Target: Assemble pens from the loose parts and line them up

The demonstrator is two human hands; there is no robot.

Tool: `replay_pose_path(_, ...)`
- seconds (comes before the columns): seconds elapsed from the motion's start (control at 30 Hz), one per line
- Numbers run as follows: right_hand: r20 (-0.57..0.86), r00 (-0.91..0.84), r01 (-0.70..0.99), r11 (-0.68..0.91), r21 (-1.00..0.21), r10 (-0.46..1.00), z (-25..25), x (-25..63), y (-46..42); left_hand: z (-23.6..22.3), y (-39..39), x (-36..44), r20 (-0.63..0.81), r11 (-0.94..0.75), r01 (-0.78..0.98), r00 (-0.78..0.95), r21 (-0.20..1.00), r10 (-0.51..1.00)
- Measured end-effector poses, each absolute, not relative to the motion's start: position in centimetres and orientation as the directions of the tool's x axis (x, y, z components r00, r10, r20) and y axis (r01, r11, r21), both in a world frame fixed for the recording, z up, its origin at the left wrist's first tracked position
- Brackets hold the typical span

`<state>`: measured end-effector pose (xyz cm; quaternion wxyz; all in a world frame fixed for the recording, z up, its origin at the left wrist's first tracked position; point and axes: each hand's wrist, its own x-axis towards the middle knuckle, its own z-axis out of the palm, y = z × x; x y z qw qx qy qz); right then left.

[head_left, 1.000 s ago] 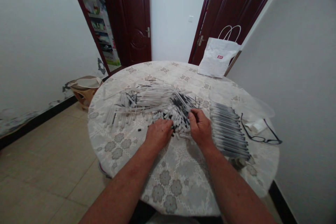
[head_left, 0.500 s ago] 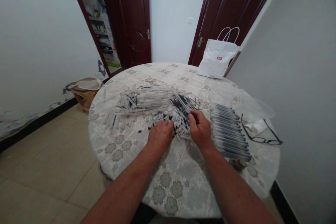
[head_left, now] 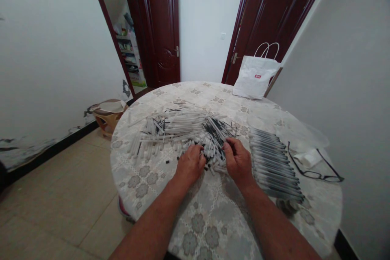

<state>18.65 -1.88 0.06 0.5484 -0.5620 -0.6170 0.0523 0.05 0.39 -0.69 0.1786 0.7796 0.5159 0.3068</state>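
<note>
A loose heap of pen parts lies in the middle of the table: pale barrels (head_left: 183, 124), thin dark refills (head_left: 215, 130) and small black caps (head_left: 167, 162). At the heap's near edge is my left hand (head_left: 191, 164), its fingers bent in among the small parts. My right hand (head_left: 239, 160) is just to the right of it, thumb and forefinger pinched together beside the refills. Whatever either hand's fingertips hold is too small or hidden to name. Right of my right hand, a neat row of pens (head_left: 274, 162) lies side by side.
Eyeglasses (head_left: 317, 175) rest at the table's right, by a crumpled clear plastic bag (head_left: 307, 130). A small round dark object (head_left: 286, 206) sits below the pen row. A white paper bag (head_left: 256, 77) stands at the far edge. A patterned cloth (head_left: 146, 180) covers the round table.
The view has tilted upward, showing more of the wall clock. My left hand has turned slightly, its fingers now closer together over the small parts. My right hand keeps its pinch.
</note>
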Motion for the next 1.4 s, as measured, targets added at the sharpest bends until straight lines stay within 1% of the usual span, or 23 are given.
replay_pose_path(0.03, 0.617, 0.231, 0.635, 0.364, -0.682, 0.753, 0.0, 18.6, -1.9, -0.5, 0.8, -0.2, 0.305, -0.377, 0.601, 0.223, 0.705, 0.926)
replay_pose_path(0.07, 0.615, 0.223, 0.632, 0.368, -0.682, 0.756, 0.1, 18.5, -2.0, -0.3, 1.2, -0.6, 0.281, -0.325, 0.476, 0.163, 0.817, 0.946)
replay_pose_path(0.1, 0.612, 0.211, 0.629, 0.373, -0.682, 0.762, 0.1, 18.3, -2.1, -0.1, 1.5, -0.9, 0.221, -0.245, 0.315, 0.109, 0.917, 0.969)
replay_pose_path(0.13, 0.607, 0.192, 0.627, 0.379, -0.680, 0.771, 0.1, 18.2, -2.2, 0.2, 1.9, -1.2, 0.138, -0.147, 0.123, 0.075, 0.982, 0.988)
replay_pose_path(0.17, 0.602, 0.168, 0.627, 0.387, -0.676, 0.780, 0.2, 18.0, -2.3, 0.4, 2.2, -1.5, 0.052, -0.047, -0.082, 0.063, 0.996, 0.997)
replay_pose_path(0.2, 0.598, 0.138, 0.629, 0.396, -0.669, 0.790, 0.3, 17.9, -2.5, 0.5, 2.4, -1.7, -0.020, 0.037, -0.272, 0.065, 0.962, 0.998)
replay_pose_path(0.23, 0.594, 0.105, 0.633, 0.407, -0.658, 0.797, 0.4, 17.7, -2.6, 0.7, 2.6, -2.0, -0.068, 0.091, -0.428, 0.069, 0.899, 0.995)
replay_pose_path(0.27, 0.592, 0.072, 0.637, 0.419, -0.647, 0.803, 0.4, 17.5, -2.8, 0.8, 2.8, -2.2, -0.096, 0.115, -0.543, 0.063, 0.832, 0.993)
replay_pose_path(0.3, 0.590, 0.039, 0.639, 0.433, -0.635, 0.807, 0.5, 17.4, -2.9, 0.9, 2.9, -2.4, -0.114, 0.118, -0.623, 0.047, 0.774, 0.992)
replay_pose_path(0.37, 0.590, -0.017, 0.642, 0.461, -0.613, 0.807, 0.5, 17.2, -3.1, 0.9, 3.1, -2.8, -0.130, 0.089, -0.708, -0.003, 0.701, 0.992)
replay_pose_path(0.5, 0.598, -0.077, 0.663, 0.489, -0.567, 0.798, 0.3, 16.7, -3.2, 0.9, 3.4, -3.0, -0.098, 0.005, -0.753, -0.079, 0.658, 0.992)
replay_pose_path(0.63, 0.592, -0.106, 0.675, 0.495, -0.547, 0.799, 0.3, 16.6, -3.1, 0.8, 3.6, -3.1, -0.063, -0.038, -0.748, -0.106, 0.662, 0.992)
replay_pose_path(0.73, 0.587, -0.085, 0.677, 0.479, -0.558, 0.805, 0.4, 16.8, -3.1, 0.7, 3.6, -3.1, -0.053, -0.050, -0.722, -0.119, 0.690, 0.992)
replay_pose_path(0.8, 0.578, -0.039, 0.675, 0.448, -0.587, 0.815, 0.3, 16.9, -3.1, 0.7, 3.5, -2.9, -0.046, -0.051, -0.671, -0.126, 0.740, 0.991)
replay_pose_path(0.87, 0.542, 0.038, 0.655, 0.388, -0.648, 0.840, 0.1, 16.7, -2.9, 0.7, 3.2, -2.5, -0.045, -0.027, -0.611, -0.101, 0.791, 0.994)
replay_pose_path(0.97, 0.421, 0.157, 0.558, 0.271, -0.784, 0.893, -0.4, 16.0, -2.7, 0.8, 2.4, -1.6, -0.034, 0.030, -0.527, 0.002, 0.850, 0.999)
replay_pose_path(1.07, 0.312, 0.195, 0.448, 0.198, -0.872, 0.930, -0.9, 15.2, -2.4, 0.9, 1.5, -0.7, -0.022, 0.067, -0.412, 0.113, 0.909, 0.993)
replay_pose_path(1.2, 0.316, 0.188, 0.429, 0.212, -0.878, 0.930, -1.1, 14.9, -2.2, 0.5, 1.0, 0.1, -0.013, 0.065, -0.293, 0.177, 0.954, 0.984)
replay_pose_path(1.33, 0.303, 0.167, 0.403, 0.216, -0.889, 0.938, -1.3, 15.0, -2.0, -0.1, 1.2, 0.3, 0.011, 0.033, -0.274, 0.157, 0.961, 0.987)
replay_pose_path(1.4, 0.310, 0.142, 0.399, 0.233, -0.887, 0.940, -1.5, 15.0, -1.9, -0.3, 1.3, 0.2, 0.001, 0.036, -0.264, 0.136, 0.964, 0.991)
